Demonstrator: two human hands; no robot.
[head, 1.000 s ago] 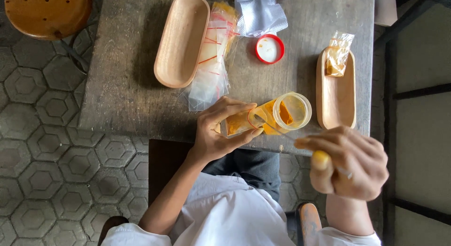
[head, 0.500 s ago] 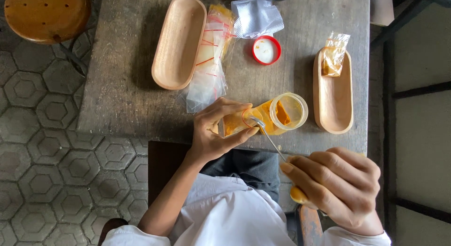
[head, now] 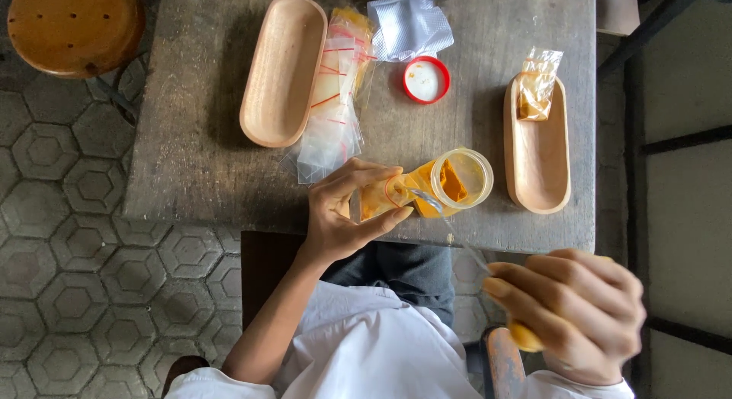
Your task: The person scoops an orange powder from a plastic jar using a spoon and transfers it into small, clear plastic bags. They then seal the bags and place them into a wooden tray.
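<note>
Tipping sideways on the rough wooden table (head: 191, 140), a clear round jar (head: 427, 189) of orange powder points its mouth away from the gripping left hand (head: 343, 212). The right hand (head: 572, 311) clasps a thin metal spoon (head: 450, 224) reaching the jar's rim.

A weathered grey wooden table (head: 191, 140) is standing on a floor (head: 69, 277) of worn grey hexagonal tiles, their joints showing dark. A round brown wooden stool (head: 72, 25) with small holes in its seat is sitting at the upper left, just beside the table's corner. Along the right side, dark metal bars (head: 671, 144) are crossing over a paler grey-green surface. Soft, even daylight is falling from above, casting only faint shadows on the tabletop and leaving the tiles under its near edge darker
</note>
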